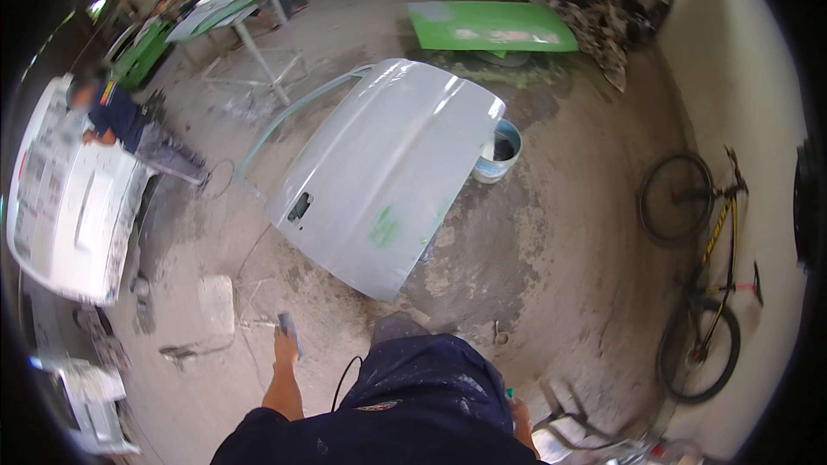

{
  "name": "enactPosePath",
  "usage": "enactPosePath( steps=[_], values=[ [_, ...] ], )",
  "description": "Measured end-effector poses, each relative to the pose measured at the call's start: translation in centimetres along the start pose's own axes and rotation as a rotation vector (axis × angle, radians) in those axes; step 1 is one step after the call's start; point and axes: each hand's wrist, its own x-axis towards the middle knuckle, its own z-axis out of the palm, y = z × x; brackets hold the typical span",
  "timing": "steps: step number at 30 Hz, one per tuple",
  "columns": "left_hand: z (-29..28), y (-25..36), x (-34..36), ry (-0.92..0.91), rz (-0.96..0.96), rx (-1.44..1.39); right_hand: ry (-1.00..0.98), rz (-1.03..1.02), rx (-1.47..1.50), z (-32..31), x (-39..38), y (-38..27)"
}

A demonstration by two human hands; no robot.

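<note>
My left hand (pixel 282 347) is out to the left of my body, closed on a flat grey-blue block (pixel 292 336). Down by my right hip is my right hand (pixel 522 420), partly covered by my dark clothing. A small green thing (pixel 510 393) shows beside that hand; its fingers are hidden, so I cannot tell whether they grip it. In front of me lies a grey car door panel (pixel 388 146), raised off the floor, with a green patch (pixel 385 226) near its closer edge and a dark handle opening (pixel 299 207). Neither hand touches the panel.
A bucket (pixel 495 169) stands by the panel's right edge. Farther back is a green panel (pixel 491 27). A bicycle (pixel 719 250) leans by the right wall. At left, a person (pixel 125 120) bends over a white car part (pixel 90 215). A hose (pixel 202 349) trails on the floor.
</note>
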Motion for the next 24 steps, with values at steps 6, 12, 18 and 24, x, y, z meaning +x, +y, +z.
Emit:
enactPosePath(
  steps=[6,12,18,24],
  values=[
    [6.0,11.1,-0.6,0.005,0.064,-0.144,0.041,-0.200,-0.155,-14.8,13.7,-9.0],
    [14.0,20.3,0.5,-0.090,-0.060,0.144,0.014,-0.353,-0.186,-33.6,25.3,-28.3],
    [22.7,36.9,6.0,-0.025,-0.038,0.052,0.242,-0.349,0.124,-53.1,29.2,-41.8],
    [27.2,63.2,15.1,-0.053,0.322,-0.116,0.125,-0.096,-0.074,-64.0,34.4,-40.8]
  ],
)
